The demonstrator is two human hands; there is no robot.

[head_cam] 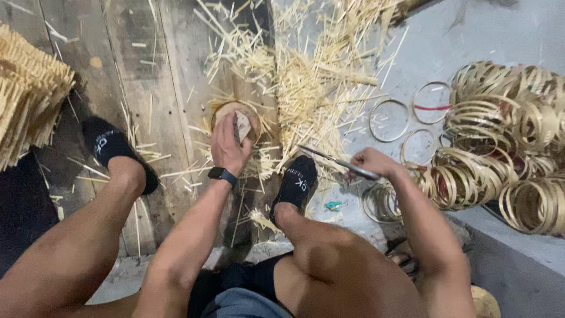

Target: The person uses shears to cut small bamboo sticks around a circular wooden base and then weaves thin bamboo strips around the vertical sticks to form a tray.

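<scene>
On the round wooden chopping block [226, 112], at centre between my feet, stands a short pale piece of bamboo [242, 125], upright under my left hand [228, 144], whose fingers close around it. My right hand [369, 162] is clenched on the handle of a long dark metal blade [335, 160], which points left toward the block but is held apart from the piece. I judge the work well under way. Far of the block lies a wide litter of thin pale bamboo splinters [312, 76]. At right sit heaps of finished coiled bamboo strip rings [506, 141], and at far left a stack of cut bamboo sticks [26, 94]. The piece in hand looks unsplit.
</scene>
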